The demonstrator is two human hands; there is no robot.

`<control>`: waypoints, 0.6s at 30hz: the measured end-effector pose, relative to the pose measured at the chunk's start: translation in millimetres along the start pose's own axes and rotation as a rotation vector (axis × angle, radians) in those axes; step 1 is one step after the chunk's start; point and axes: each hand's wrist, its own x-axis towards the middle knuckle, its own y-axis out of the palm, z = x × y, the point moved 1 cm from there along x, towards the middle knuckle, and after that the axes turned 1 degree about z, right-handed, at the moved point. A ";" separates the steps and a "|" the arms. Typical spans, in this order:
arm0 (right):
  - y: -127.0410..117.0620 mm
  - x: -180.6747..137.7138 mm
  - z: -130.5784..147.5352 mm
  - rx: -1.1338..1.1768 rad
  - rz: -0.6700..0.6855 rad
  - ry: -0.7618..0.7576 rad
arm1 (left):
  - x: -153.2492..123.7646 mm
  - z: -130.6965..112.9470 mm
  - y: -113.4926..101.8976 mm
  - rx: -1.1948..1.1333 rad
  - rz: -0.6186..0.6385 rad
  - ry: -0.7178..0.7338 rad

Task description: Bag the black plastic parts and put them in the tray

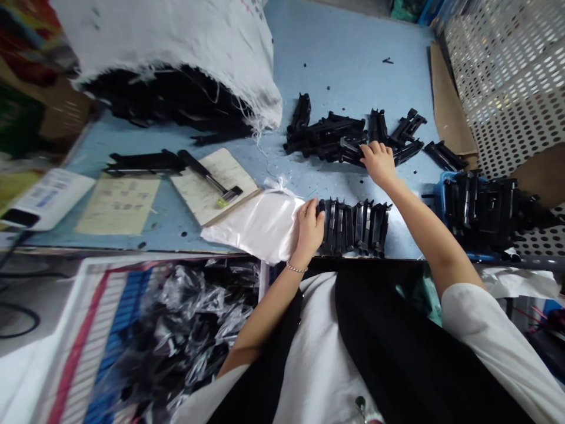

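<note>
A row of black plastic parts [357, 227] stands side by side at the near edge of the blue table [344, 53]. My left hand [309, 227] rests closed against the row's left end, fingers curled on the first part, beside a white plastic bag [260, 224]. My right hand [378, 162] reaches farther out with fingers closed on a part in the loose pile of black plastic parts [339, 135].
A large white sack [185, 41] spilling black parts lies at the back left. A blue bin [481, 209] of parts stands at right, beside perforated white panels [507, 76]. A clipboard with a pen [212, 179], papers and a bagged-parts sack [176, 335] lie to the left.
</note>
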 end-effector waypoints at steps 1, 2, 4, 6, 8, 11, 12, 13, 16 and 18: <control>-3.0 -2.4 3.7 0.052 -0.024 0.012 | 0.3 -4.2 -1.8 -0.049 -0.004 -0.012; -6.5 -5.8 9.7 0.126 -0.049 0.007 | 1.0 -9.9 -3.4 -0.116 -0.004 -0.022; -15.0 -17.9 29.0 0.334 -0.059 -0.063 | 3.6 -25.4 -5.2 -0.327 0.030 -0.024; -25.2 -37.4 55.2 0.563 0.042 -0.176 | 7.5 -43.9 -5.7 -0.600 0.108 -0.022; -36.8 -61.2 79.3 0.691 0.205 -0.239 | 10.7 -60.8 -6.5 -0.823 0.185 -0.065; -54.1 -91.0 95.8 0.633 0.279 -0.188 | 10.5 -76.4 -10.6 -0.928 0.202 -0.206; -59.0 -96.5 95.8 0.590 0.214 -0.158 | 8.7 -79.1 -12.4 -0.923 0.194 -0.242; -62.7 -99.4 94.3 0.543 0.118 -0.146 | 6.3 -81.2 -13.9 -0.911 0.182 -0.267; -63.9 -95.4 88.4 0.382 -0.166 -0.247 | -4.3 -87.1 -13.7 -0.878 0.208 -0.339; -56.8 -86.0 86.7 0.303 -0.224 -0.350 | -12.4 -92.5 -8.8 -0.886 0.292 -0.420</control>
